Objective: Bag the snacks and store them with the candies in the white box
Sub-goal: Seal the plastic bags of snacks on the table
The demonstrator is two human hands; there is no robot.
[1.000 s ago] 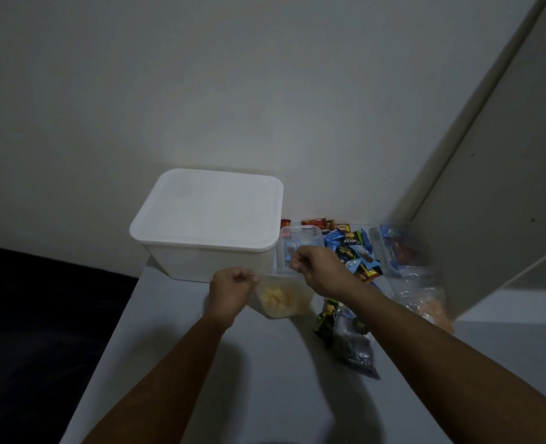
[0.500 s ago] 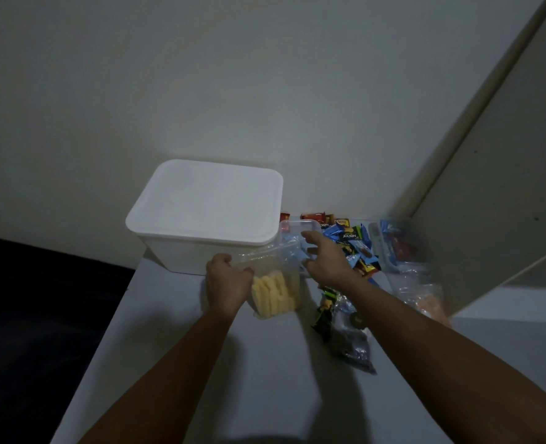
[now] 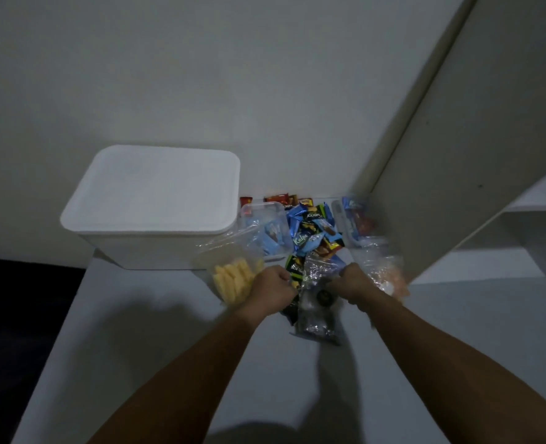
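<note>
**Both hands grip a clear bag of dark snacks at the centre of the frame**

Head view: the left hand (image 3: 273, 288) and the right hand (image 3: 353, 283) sit close together just below the middle of the frame, each with fingers curled round the top of a clear plastic bag (image 3: 316, 302) holding dark-wrapped snacks. The bag hangs down between the two wrists and its lower end lies on the pale table (image 3: 137, 347), slightly blurred.

Just left of the left hand, a second clear bag with yellow snack sticks (image 3: 233, 280) rests on the table, touching the back of that hand as far as the frame shows. Its open top rises toward the white box (image 3: 156, 203), which stands in the left centre of the frame with its lid on, against the wall.

Above the hands, a heap of wrapped candies (image 3: 313, 232) in blue, black, red and orange lies on the table against the wall. A clear plastic tub (image 3: 265, 225) sits between the white box and the heap, with a few blue wrappers inside. Another clear tub (image 3: 355, 219) with red and blue contents stands to the right of the heap, beside a tilted pale panel (image 3: 473, 139). Right of the right hand lies a crumpled clear bag with orange pieces (image 3: 390, 274), partly hidden by the wrist
</note>
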